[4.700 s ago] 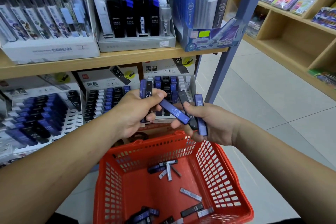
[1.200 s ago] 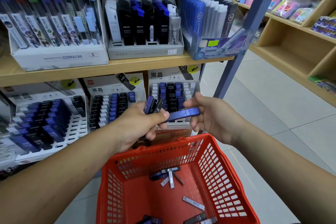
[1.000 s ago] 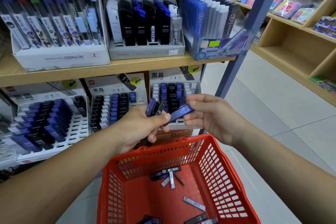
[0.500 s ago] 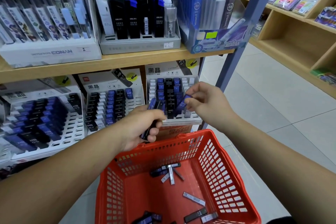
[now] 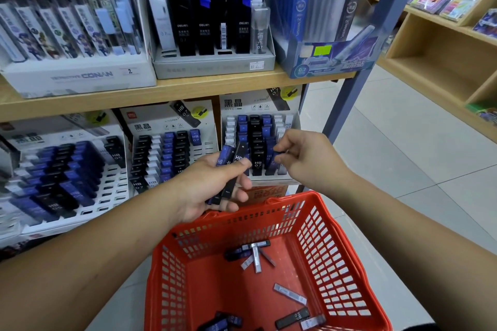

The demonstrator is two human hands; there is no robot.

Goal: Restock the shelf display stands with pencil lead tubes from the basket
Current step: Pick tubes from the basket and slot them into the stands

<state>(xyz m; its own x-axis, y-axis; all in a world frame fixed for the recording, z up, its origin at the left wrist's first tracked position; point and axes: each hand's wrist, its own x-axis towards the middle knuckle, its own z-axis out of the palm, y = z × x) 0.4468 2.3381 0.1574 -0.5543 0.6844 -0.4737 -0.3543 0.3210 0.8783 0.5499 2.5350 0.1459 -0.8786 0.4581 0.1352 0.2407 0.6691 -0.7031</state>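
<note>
— Where's the left hand?
— Just above the far rim of the red basket, fingers and thumb curled tight round a bunch of tubes, blue and black, fanned upward with HB on the labels
— And the right hand?
— Further right, up against the right stand on the lower level. Its thumb and fingertips are closed on one blue tube, which stands upright at the near rows of that stand, just beside a black tube marked HB 0.7. I can't tell whether it sits in a slot
— Any stock in the basket?
— Yes, loose tubes lie flat on its floor: a small heap toward the far side, one grey one alone in the middle, a few more at the near edge
— The other stands?
— The middle stand holds rows of black, white and blue tubes. The left stand slopes back, with blue and black ones and open slots at its near right. Above them a wooden shelf board carries three more boxes of lead cases
</note>
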